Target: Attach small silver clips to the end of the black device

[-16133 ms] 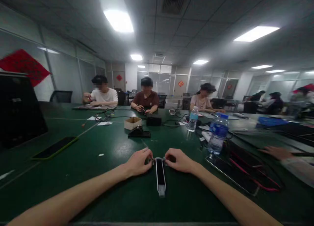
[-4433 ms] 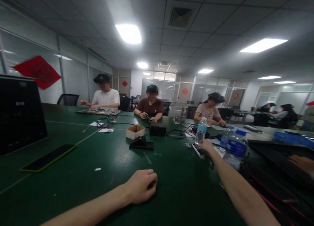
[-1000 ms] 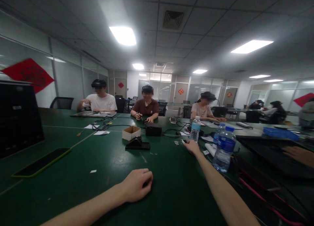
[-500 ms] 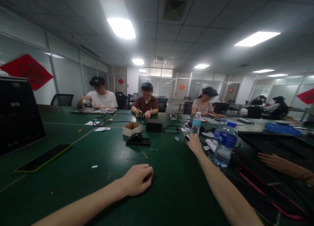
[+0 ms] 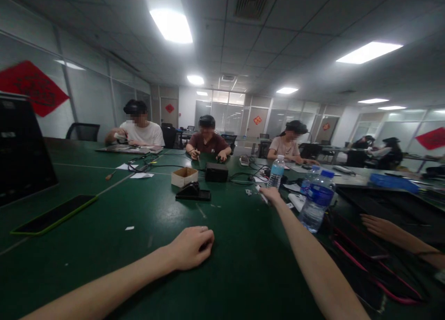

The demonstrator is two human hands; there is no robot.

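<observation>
Pale strip (image 5: pixel 263 197) at outstretched right hand (image 5: pixel 270 195), grasp unclear; left hand (image 5: pixel 192 247) clenched; water bottle (image 5: pixel 314 200) alongside.

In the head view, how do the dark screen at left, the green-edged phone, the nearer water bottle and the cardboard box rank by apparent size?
1. dark screen, though cut off.
2. green-edged phone and nearer water bottle: too alike to rank.
3. cardboard box, farther away.

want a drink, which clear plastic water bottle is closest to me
The clear plastic bottle with the dark blue cap and label, right of your outstretched right hand; the other bottles stand farther back on the green table.
</observation>
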